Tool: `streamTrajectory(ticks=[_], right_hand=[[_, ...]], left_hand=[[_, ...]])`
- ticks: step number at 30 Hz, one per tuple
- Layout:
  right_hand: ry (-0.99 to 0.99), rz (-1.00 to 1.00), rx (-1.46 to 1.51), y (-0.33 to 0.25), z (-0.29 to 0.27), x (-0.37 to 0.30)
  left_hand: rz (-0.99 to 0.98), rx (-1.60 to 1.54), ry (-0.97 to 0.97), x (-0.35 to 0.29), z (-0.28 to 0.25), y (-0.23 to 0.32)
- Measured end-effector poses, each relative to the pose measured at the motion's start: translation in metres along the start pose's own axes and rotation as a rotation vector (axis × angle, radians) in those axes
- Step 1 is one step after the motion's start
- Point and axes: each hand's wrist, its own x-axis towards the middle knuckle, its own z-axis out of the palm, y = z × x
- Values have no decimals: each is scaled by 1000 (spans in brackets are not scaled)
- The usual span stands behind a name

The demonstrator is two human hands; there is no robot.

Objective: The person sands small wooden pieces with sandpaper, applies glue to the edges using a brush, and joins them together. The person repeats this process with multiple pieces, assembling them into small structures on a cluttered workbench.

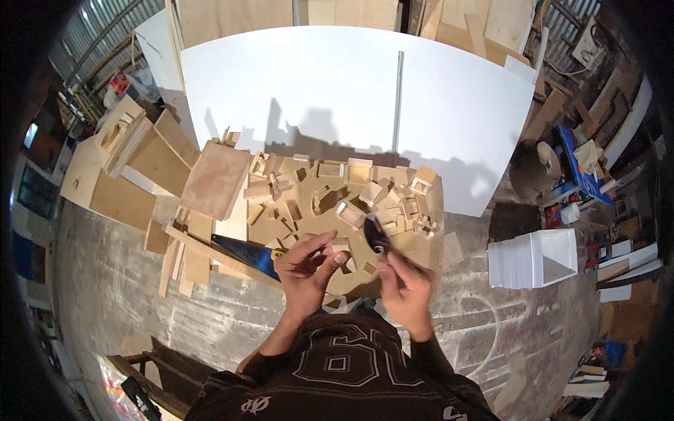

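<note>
My left hand (305, 270) is closed, thumb and fingers pinching a small pale wooden piece (341, 245) over the near part of the worktable. In my right hand (407, 289), a little to the right of it, is a dark, curved tool with a round metal pivot (373, 234). Its tip points away from me; blur and my fingers hide its exact kind. The tool and the wooden piece look apart. A handsaw (242, 254) with a dark blade and blue-and-yellow handle lies just left of my left hand, its grip end partly covered.
Several small wooden assemblies (352, 215) crowd the worktable (300, 188). Plywood boards (215, 180) and offcuts stack on the left. A white panel (337, 84) stands behind, with a metal strip (399, 98) on it. On the right floor sits a white plastic box (530, 258).
</note>
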Motion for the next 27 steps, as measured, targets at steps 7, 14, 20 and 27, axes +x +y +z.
streamTrajectory(ticks=[7,14,20,27], right_hand=[[-336,-26,-174,18,3,-10],[-179,-478,-59,24,12,12],[-79,-636,-194,31,2,9],[-192,-626,-304,40,0,25]], left_hand=[[-110,6,79,5,-14,3],[-558,-463,-10,-2,-19,0],[-780,-527,-86,1,-31,2],[-788,-501,-75,-11,-36,-1]])
